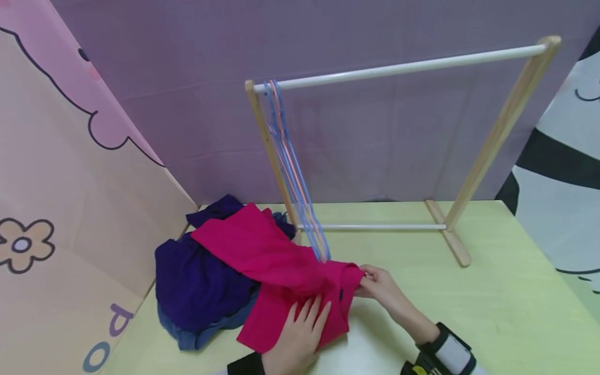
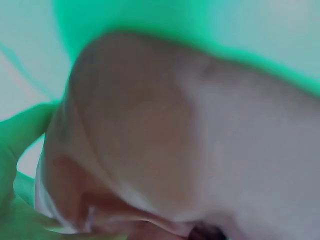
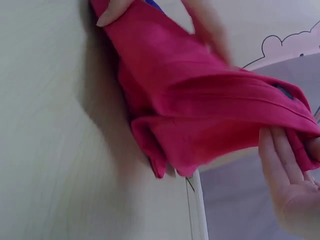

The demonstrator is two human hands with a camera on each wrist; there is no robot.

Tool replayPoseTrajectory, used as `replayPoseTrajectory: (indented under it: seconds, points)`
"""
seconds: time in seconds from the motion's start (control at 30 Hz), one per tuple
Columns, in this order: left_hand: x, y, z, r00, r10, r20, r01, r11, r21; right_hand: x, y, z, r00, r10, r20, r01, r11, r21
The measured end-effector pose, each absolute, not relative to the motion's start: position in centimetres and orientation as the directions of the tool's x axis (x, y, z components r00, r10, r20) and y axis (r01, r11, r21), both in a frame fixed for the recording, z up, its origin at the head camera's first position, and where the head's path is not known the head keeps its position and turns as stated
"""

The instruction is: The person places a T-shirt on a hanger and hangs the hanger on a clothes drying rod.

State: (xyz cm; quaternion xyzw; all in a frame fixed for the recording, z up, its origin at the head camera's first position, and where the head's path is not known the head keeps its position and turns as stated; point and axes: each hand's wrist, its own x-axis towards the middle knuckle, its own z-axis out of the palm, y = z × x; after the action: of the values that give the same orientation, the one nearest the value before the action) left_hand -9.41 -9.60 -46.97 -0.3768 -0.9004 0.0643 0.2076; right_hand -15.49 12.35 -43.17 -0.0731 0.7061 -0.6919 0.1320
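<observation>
Red garment [image 1: 288, 268] is spread by rack's [image 1: 398, 69] L end, its edge pinched by R hand [image 1: 380, 289], L hand [image 1: 297, 330] laid straight-fingered on it. If it's lifted fast, hangers [image 1: 296, 179] could be snagged or dark-blue clothes [image 1: 201, 284] dragged along. More room is offered R-front of rack, before table's [image 1: 515, 291] R edge.

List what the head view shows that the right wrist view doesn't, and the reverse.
Head only: the rack's white upper rail and the flower drawing on the side wall.

Right wrist only: the open fold under the red garment, and the palm side of the right hand.

Both: the red garment, both hands, the pale table and the purple backdrop.
</observation>
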Motion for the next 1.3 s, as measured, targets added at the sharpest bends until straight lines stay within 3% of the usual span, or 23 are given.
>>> replayPoseTrajectory:
  seconds: [0.2, 0.37, 0.5, 0.6, 0.8, 0.93, 1.13, 1.23, 1.3]
  points:
    - [-9.6, -10.6, -47.8, -0.513, 0.757, 0.404, 0.681, 0.646, -0.346, -15.6, 13.8, -43.4, -0.97, -0.232, -0.077, 0.052, 0.112, -0.992]
    - [-10.2, -11.7, -46.5, -0.505, 0.755, 0.417, 0.739, 0.628, -0.242, -15.8, 14.9, -43.4, -0.989, -0.116, -0.089, 0.054, 0.279, -0.959]
    - [-11.0, -12.9, -44.3, -0.577, 0.716, 0.394, 0.786, 0.617, 0.029, -16.0, 15.9, -42.9, -0.993, -0.083, -0.088, 0.054, 0.348, -0.936]
    - [-11.7, -13.8, -42.4, -0.659, 0.661, 0.359, 0.749, 0.617, 0.241, -16.1, 16.7, -42.1, -0.994, -0.084, -0.064, 0.027, 0.383, -0.923]
    - [-13.3, -14.7, -39.0, -0.782, 0.53, 0.329, 0.623, 0.633, 0.46, -16.1, 18.8, -39.9, -0.994, -0.105, 0.036, -0.075, 0.394, -0.916]
    - [-13.9, -14.6, -37.2, -0.846, 0.465, 0.26, 0.522, 0.628, 0.577, -15.9, 20.0, -38.4, -0.978, -0.145, 0.147, -0.184, 0.29, -0.939]
    - [-14.2, -13.7, -35.2, -0.865, 0.44, 0.242, 0.483, 0.596, 0.642, -15.6, 21.5, -35.9, -0.897, -0.212, 0.388, -0.42, 0.129, -0.899]
    - [-14.3, -13.2, -34.5, -0.867, 0.438, 0.238, 0.476, 0.588, 0.655, -15.4, 22.3, -34.6, -0.871, -0.241, 0.429, -0.448, 0.028, -0.894]
    - [-14.4, -12.9, -34.1, -0.863, 0.442, 0.245, 0.484, 0.581, 0.654, -15.1, 22.9, -33.9, -0.889, -0.226, 0.398, -0.413, 0.017, -0.911]
